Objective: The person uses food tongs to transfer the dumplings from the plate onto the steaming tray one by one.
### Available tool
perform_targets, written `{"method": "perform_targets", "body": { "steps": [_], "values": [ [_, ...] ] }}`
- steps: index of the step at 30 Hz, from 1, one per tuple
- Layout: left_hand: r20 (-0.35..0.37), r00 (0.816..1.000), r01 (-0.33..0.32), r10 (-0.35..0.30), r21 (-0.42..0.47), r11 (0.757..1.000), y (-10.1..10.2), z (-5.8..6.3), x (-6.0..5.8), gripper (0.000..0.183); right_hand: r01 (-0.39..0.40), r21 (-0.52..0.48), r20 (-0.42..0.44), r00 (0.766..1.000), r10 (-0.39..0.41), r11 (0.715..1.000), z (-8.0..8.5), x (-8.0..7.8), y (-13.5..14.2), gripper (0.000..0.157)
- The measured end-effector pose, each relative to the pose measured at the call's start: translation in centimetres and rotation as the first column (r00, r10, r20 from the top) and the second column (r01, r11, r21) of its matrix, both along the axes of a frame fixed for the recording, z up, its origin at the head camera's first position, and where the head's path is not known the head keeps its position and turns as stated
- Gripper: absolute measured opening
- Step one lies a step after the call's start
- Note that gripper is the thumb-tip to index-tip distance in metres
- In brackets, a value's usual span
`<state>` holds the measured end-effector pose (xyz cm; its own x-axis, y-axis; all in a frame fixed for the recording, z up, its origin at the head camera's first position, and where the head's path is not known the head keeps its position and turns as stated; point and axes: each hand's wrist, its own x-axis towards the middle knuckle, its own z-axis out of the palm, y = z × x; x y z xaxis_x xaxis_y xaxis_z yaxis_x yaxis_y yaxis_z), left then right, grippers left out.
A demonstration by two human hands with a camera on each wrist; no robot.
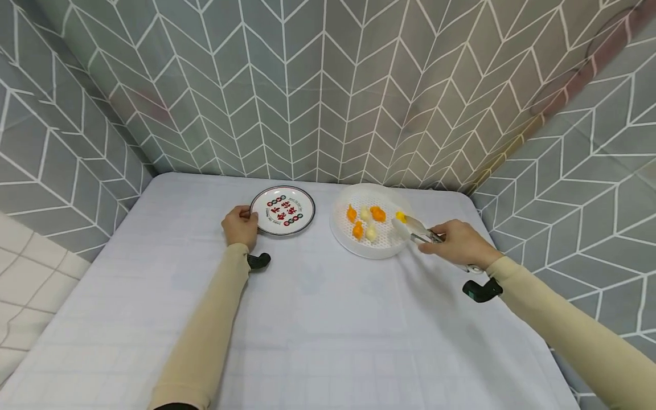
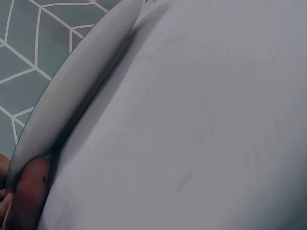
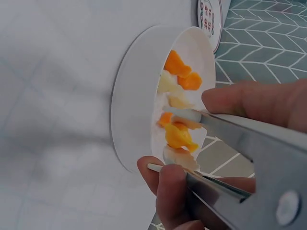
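My left hand [image 1: 241,228] grips the left rim of a white plate [image 1: 271,222] with red lettering and a dark edge band. In the left wrist view the thumb [image 2: 31,191] presses against the plate's underside [image 2: 76,86], close to the cloth. My right hand [image 1: 458,242] holds metal tongs [image 3: 230,136] with pale tips, over the right side of a round white tray [image 1: 353,247] with a perforated base. Between the tongs' spread tips is a small yellow piece [image 3: 178,137]; whether both tips touch it I cannot tell. Orange pieces [image 1: 357,230] and pale yellow pieces [image 1: 371,233] lie in the tray.
A white cloth [image 1: 328,319] covers the table, and plate and tray stand side by side near its back edge [image 1: 230,177]. Grey curtains [image 1: 318,91] with white zigzag lines rise behind and at both sides. Pale tiles [image 1: 31,279] show at the far left.
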<state>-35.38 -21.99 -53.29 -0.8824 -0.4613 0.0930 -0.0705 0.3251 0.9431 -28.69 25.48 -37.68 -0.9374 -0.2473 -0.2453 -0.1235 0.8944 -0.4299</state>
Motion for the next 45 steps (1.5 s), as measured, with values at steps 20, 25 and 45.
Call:
{"method": "perform_targets", "body": {
  "steps": [20, 25, 45],
  "values": [
    [0.022, 1.000, 0.000, -0.001, 0.018, 1.000, 0.5, -0.9, 0.2, 0.030, -0.106, 0.092, 0.125, 0.988, 0.094, 0.990, -0.2, -1.5, -1.6, 0.066],
    [0.028, 1.000, 0.001, -0.002, 0.018, 1.000, 0.3, -0.7, 0.2, 0.031, -0.134, 0.132, 0.113, 0.986, 0.120, 0.982, 0.0, -2.0, -2.2, 0.060],
    [0.013, 1.000, -0.017, 0.017, -0.029, 0.999, 0.1, 0.1, 0.0, 0.030, -0.162, 0.159, 0.115, 0.983, 0.144, 0.974, 0.5, -2.5, -2.4, 0.061]
  ]
}}
